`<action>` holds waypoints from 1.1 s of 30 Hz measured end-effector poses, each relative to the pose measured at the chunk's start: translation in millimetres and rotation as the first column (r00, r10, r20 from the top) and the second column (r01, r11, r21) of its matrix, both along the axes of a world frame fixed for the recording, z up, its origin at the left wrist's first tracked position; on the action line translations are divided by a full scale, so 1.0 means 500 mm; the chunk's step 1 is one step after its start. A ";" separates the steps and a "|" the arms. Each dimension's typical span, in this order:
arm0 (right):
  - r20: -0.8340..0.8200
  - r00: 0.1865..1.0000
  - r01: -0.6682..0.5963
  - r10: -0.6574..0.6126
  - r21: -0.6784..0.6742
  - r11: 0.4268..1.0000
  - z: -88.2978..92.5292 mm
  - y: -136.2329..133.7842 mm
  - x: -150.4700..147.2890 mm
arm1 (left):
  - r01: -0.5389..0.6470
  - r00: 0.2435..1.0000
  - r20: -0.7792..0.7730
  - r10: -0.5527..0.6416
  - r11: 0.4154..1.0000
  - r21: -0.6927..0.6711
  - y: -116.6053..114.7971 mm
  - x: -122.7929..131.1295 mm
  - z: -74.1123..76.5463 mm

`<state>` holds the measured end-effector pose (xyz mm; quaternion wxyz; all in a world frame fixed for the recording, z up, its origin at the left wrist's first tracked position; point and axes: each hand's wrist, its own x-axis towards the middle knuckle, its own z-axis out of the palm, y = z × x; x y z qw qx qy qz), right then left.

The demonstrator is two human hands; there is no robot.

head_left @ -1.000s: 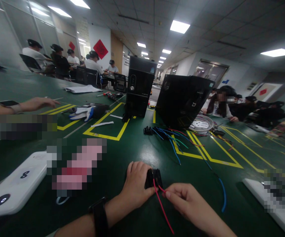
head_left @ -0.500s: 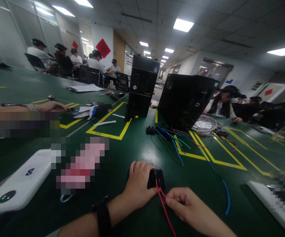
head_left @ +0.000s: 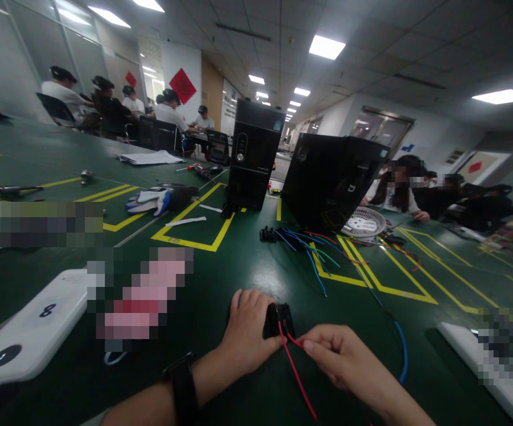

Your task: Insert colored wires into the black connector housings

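Black boxy plastic connector block (head_left: 287,315), near centre of the dark green tabletop (head_left: 238,269), and the bare left hand (head_left: 248,331) is right across it: palm down, fingers together over the far side, thumb tucked at the near side, a firm spread just wide enough to span the block, whose right end pokes out. Over to the right hand (head_left: 338,355), and it's a tight pinch, thumb against forefinger with hardly any gap, on a thin red insulated wire strand (head_left: 294,341) that slants left to the block. How deep that end sits, I cannot tell; it's too small. Beside it, free of any grip, a longer red wire (head_left: 297,378) trails from the block toward the near edge. Black watch (head_left: 182,384) on the left wrist, flat white device with a round dark spot (head_left: 38,331) near left, a pink item blurred into squares (head_left: 149,296) just right of that. Farther out, a second black connector (head_left: 268,235) lies beside a spray of blue wires (head_left: 313,260), and beyond stand two tall black computer towers, one left (head_left: 254,160), one right (head_left: 331,183), with a round white plastic basket (head_left: 366,223) at the right one's near side.
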<state>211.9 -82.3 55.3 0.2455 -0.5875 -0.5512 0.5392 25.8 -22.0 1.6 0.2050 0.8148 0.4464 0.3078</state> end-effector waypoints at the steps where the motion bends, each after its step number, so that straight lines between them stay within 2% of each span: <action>1: -0.023 1.000 -0.004 0.004 -0.009 1.000 -0.003 -0.001 -0.003 | 0.000 1.000 0.000 0.000 1.000 0.003 0.000 0.000 0.000; 10: -0.006 1.000 -0.027 0.027 -0.042 0.999 0.000 0.001 -0.008 | 0.006 1.000 0.001 -0.006 1.000 0.010 -0.001 -0.001 0.003; 15: 0.045 0.997 0.061 -0.063 0.037 0.997 0.001 0.006 0.013 | 0.001 1.000 0.004 -0.001 1.000 0.002 -0.002 -0.002 0.004; 18: 0.061 0.995 0.071 -0.074 0.056 0.996 0.001 0.009 0.018 | 0.004 1.000 0.002 -0.004 1.000 0.009 -0.002 -0.002 0.004; 24: 0.060 0.997 0.041 -0.045 0.057 0.998 0.000 0.009 0.018 | 0.008 1.000 -0.001 -0.008 1.000 0.009 -0.001 -0.002 0.003; 29: -0.003 1.000 -0.014 0.014 0.067 0.998 -0.006 0.002 -0.004 | 0.000 1.000 -0.003 0.000 1.000 0.015 -0.003 -0.002 0.004; 33: 0.016 0.999 -0.032 0.031 0.033 0.999 -0.008 -0.001 -0.017 | -0.008 1.000 -0.013 0.008 1.000 0.019 -0.002 -0.001 0.004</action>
